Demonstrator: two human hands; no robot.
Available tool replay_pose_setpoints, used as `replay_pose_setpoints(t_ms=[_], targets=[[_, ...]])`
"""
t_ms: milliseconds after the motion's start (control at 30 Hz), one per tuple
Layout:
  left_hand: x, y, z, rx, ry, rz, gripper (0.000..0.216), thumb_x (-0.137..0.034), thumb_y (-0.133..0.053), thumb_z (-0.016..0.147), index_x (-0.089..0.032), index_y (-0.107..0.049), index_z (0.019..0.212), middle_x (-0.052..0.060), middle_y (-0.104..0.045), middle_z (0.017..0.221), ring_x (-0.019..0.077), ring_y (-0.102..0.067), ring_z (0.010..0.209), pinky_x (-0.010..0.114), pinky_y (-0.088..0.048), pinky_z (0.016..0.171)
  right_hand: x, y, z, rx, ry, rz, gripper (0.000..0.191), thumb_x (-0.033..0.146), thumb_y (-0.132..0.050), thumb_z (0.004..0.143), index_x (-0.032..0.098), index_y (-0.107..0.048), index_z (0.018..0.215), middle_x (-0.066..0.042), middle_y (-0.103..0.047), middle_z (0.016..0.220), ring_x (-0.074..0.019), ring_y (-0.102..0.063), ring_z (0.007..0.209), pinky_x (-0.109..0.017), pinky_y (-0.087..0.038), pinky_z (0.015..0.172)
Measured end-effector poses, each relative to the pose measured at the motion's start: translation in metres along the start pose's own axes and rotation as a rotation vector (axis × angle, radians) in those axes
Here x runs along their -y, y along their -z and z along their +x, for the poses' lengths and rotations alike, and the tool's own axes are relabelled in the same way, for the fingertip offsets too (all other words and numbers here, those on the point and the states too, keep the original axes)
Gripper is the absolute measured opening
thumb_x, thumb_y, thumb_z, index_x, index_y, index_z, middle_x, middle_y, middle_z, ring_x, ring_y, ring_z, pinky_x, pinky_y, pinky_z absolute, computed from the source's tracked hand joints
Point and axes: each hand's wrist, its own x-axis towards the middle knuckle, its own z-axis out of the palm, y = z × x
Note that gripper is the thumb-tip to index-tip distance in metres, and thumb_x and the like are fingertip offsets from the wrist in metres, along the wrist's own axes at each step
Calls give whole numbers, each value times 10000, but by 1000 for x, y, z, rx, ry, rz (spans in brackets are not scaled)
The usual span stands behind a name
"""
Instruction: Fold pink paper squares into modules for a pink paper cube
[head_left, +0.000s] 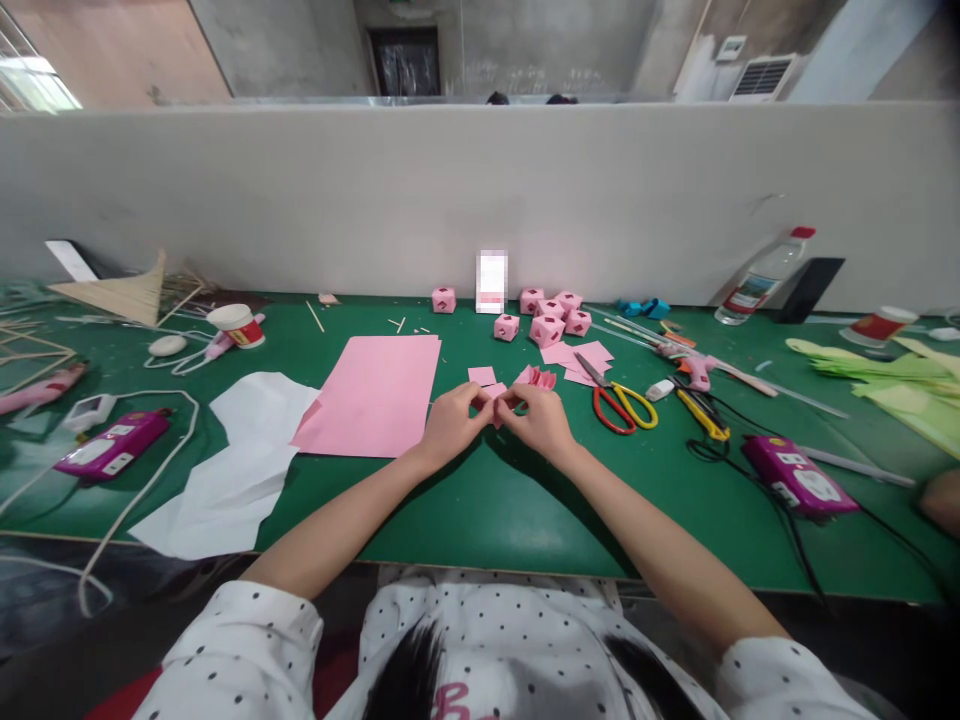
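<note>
Both hands meet over the green table [450, 520], pinching one small piece of pink paper [495, 392] between them. My left hand [452, 418] grips its left side with thumb and forefinger, and my right hand [541, 420] grips the right side. The fingers hide much of the piece, so its exact folded shape is unclear. Just behind lie a pink paper square [481, 375] and several folded pink pieces [540, 376]. Further back sit several finished-looking pink paper cubes [547, 330] with dark diamond marks. A large pink sheet [375, 395] lies left of my left hand.
Scissors [624, 405] with red and yellow handles lie right of my hands, by loose pink squares [592, 357]. Beyond are a yellow cutter [703, 415], a pink glue gun [699, 371], purple boxes [799, 477] with cables and a bottle [757, 285]. White paper [225, 495] lies left.
</note>
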Motion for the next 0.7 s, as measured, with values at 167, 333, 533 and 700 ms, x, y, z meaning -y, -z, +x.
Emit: replay_pose_setpoints(t_ms=[167, 333, 533, 700], targets=[[0, -2, 0, -29, 27, -3, 146, -257, -565, 865, -196, -587, 734, 11, -652, 756, 148, -594, 717, 255, -424, 655, -2, -2, 2, -34, -45, 6, 105, 255, -604, 800, 211, -679, 741, -26, -727, 762, -173, -661, 700, -260, -462, 651], [5, 3, 2, -112, 67, -15, 124, -245, -575, 839, -194, -580, 726, -2, -643, 732, 140, -593, 691, 256, -443, 667, -16, 4, 4, -119, -165, -47, 70, 222, -605, 748, 206, -664, 713, -24, -717, 717, -174, -645, 647, -273, -461, 636], [10, 5, 4, -136, 111, -118, 133, -288, -586, 855, -187, -618, 773, 1, -675, 763, 144, -625, 707, 264, -469, 688, -18, 4, 4, -126, -116, 112, 153, 298, -586, 822, 203, -678, 899, -30, -719, 817, -164, -652, 693, -264, -489, 633], [8, 0, 2, -36, 69, -81, 164, -315, -561, 889, -192, -640, 815, 12, -680, 803, 155, -634, 754, 266, -475, 691, -13, 0, 2, -25, 25, 144, 148, 295, -565, 882, 208, -678, 921, -44, -720, 885, -162, -656, 767, -256, -491, 676]])
